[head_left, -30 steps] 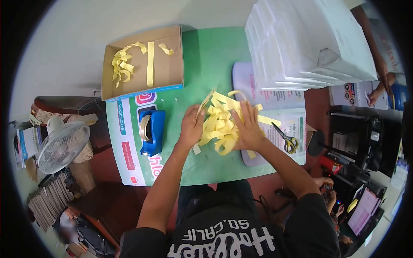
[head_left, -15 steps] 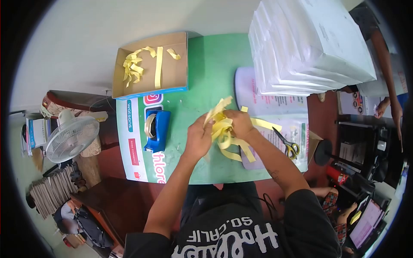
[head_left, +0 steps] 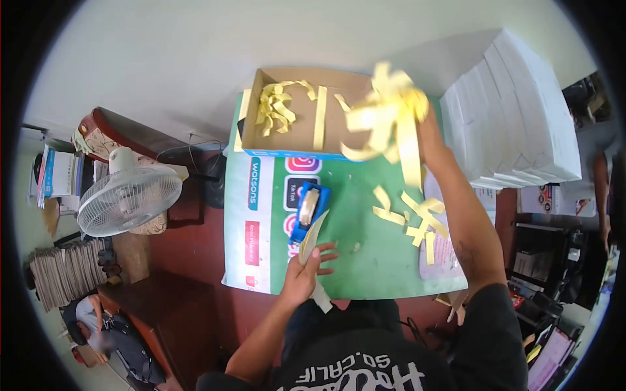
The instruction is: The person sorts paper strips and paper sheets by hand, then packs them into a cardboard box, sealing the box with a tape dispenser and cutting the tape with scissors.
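Yellow bunch: a loose tangle of paper strips (head_left: 391, 117), blurred, overlapping the right end of the box in this view; whether it touches the box is hard to tell.
Right hand: at the bunch's right side (head_left: 427, 133), its grip apparently clamped on the strips, though they hide the fingers.
Box: open cardboard (head_left: 303, 124), at the bench's far side, with a curled heap (head_left: 275, 107) at its left and a straight strip (head_left: 320, 117) near its middle.
Scattered strips: several yellow pieces (head_left: 427, 212) lie nearer the person than the bunch, some reaching onto the lilac mat (head_left: 433, 260).
Left hand: near the front edge (head_left: 300, 280), thumb and palm closed on flat pale strips (head_left: 313, 234), the other fingers spread.
Tape dispenser: blue (head_left: 324, 197), just beyond the left hand; the pale strips overlap it in view.
Bench: green and white top (head_left: 365, 274), white stack (head_left: 515, 117) at the right, fan (head_left: 130, 202) off to the left.
Risks: dangling ends could catch the box rim and pull strips free; a light hold on so loose a tangle could shed pieces. The pale strips could snag on the dispenser or bend if squeezed.
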